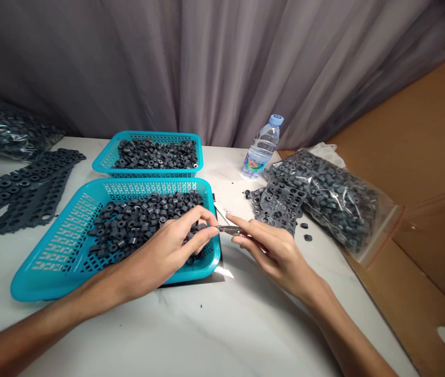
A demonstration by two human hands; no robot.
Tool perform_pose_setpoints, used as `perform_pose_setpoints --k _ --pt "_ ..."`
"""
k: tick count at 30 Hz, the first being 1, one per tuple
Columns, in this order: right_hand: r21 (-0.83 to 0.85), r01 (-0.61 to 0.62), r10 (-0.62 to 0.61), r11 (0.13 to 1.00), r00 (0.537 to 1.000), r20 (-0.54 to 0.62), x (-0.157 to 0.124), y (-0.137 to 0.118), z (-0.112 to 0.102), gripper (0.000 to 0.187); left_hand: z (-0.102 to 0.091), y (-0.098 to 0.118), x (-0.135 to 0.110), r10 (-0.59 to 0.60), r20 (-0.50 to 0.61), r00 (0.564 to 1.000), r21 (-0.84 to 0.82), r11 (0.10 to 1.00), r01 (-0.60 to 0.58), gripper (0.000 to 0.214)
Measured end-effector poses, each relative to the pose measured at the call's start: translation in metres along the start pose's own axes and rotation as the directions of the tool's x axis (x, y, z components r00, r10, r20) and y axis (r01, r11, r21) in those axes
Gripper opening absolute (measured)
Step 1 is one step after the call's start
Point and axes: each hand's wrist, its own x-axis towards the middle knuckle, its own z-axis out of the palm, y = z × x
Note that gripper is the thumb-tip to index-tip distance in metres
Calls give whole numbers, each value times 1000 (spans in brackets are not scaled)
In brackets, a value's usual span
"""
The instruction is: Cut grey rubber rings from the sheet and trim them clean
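My left hand (178, 233) is over the right side of the near blue basket (68, 214), thumb and forefinger pinched together. What the pinch holds is mostly hidden by the fingers. My right hand (273, 246), just right of the basket rim, is closed around a small slim metal tool (229, 229). The tool's narrow end points left and meets the left fingertips; its exact kind is hard to tell. Many small dark grey ring-shaped pieces (139, 222) fill the near basket below my left hand.
A second blue basket (100, 165) of dark rings stands behind. To the right are a water bottle (261, 149), punched dark sheets (281, 204) and a clear bag of pieces (332, 193). On the left lie punched strips (29, 188) and another filled bag (6, 131).
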Motion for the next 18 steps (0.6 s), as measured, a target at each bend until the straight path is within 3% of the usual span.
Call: perform_pose_setpoints --k 18 --pt "15 6 -5 1000 1000 -16 1 -1 -2 47 0 -4 2 5 -21 1000 61 998 -4 25"
